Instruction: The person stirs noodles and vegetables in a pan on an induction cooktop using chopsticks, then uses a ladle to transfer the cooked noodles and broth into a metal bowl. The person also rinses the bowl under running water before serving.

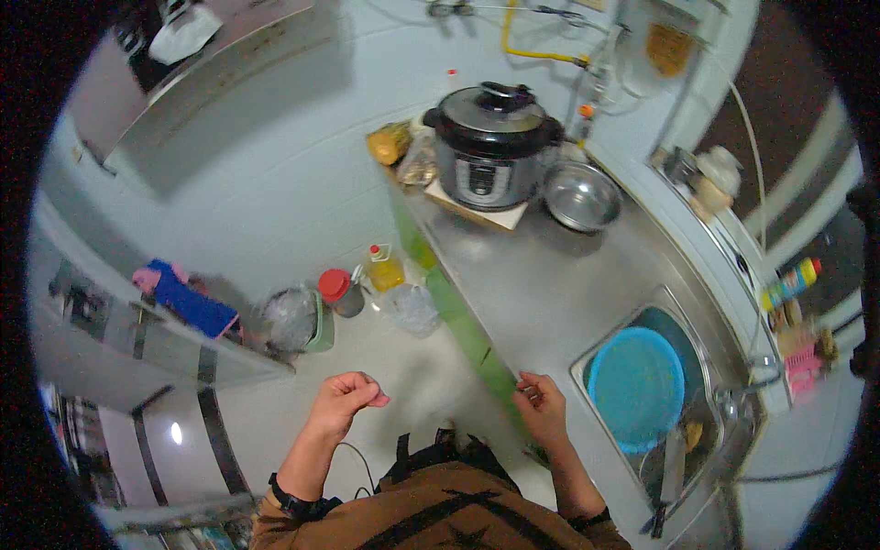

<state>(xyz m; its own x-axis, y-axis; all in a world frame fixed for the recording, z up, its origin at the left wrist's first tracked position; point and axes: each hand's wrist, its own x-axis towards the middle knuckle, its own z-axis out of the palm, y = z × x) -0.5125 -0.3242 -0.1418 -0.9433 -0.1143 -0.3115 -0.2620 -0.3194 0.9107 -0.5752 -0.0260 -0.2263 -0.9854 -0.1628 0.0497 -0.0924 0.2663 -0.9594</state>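
Observation:
My left hand (348,401) hangs over the floor at lower centre, its fingers curled together, and no object shows in it. My right hand (541,405) is at the front edge of the steel counter (495,275), fingers loosely bent, with nothing visible in it. To its right, a blue plastic basin (637,389) sits in the sink (584,368). Farther along the counter stands an electric pressure cooker (485,155) with its lid on, resting on a white board or box (510,217). A steel bowl (582,196) is beside the cooker.
A knife (674,467) lies at the sink's near end, beside the faucet (732,404). On the floor by the wall are a green bin (323,330), a red-lidded container (337,289), an oil jug (385,269) and a plastic bag (411,309). A bottle (790,283) lies on the right ledge.

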